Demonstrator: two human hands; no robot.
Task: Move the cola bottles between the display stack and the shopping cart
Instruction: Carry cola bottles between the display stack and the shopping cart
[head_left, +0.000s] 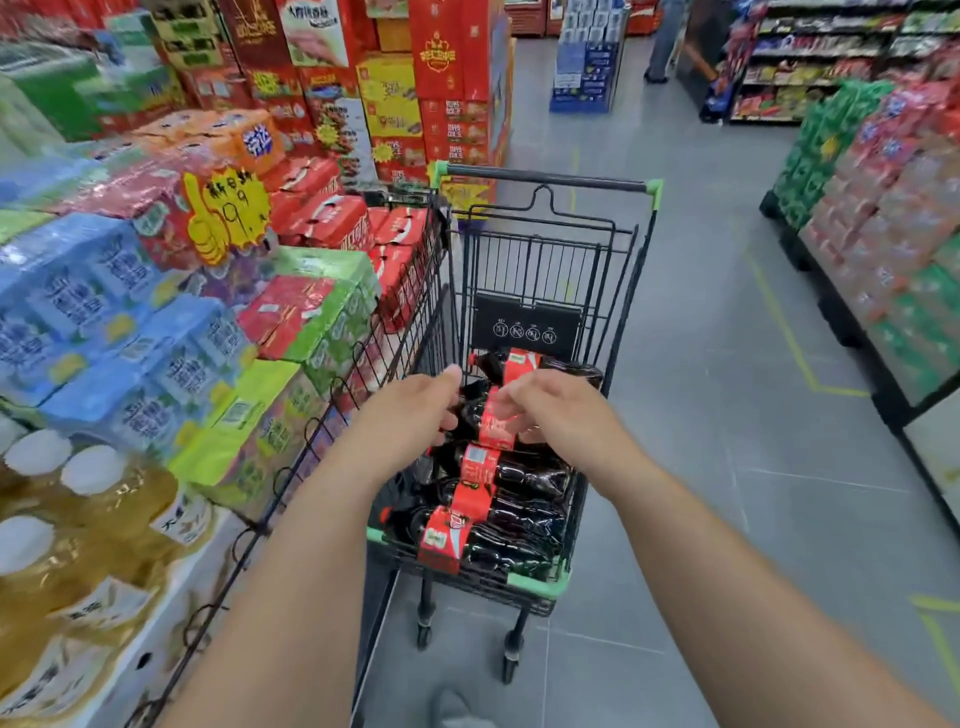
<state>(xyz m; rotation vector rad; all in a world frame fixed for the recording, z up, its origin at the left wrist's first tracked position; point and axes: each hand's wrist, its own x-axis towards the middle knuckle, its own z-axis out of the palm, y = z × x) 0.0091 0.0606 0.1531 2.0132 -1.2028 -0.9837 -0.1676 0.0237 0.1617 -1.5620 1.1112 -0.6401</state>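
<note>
Cola bottles (498, 467) lie piled in the shopping cart (540, 584), long axes crosswise with caps to the left; the display stack (311, 317) is just left of the cart. Both hands are on the gripped bottle (496, 423): left hand (415, 410) fingers curl round its neck end, right hand (550, 410) fingers wrap the red label. Brand text is unreadable; the yellow price sign (228, 213) shows a 9

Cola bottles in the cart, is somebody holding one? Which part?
It looks so: the left hand curls round the neck end of one cola bottle in the cart, the right hand over its red label.
</note>
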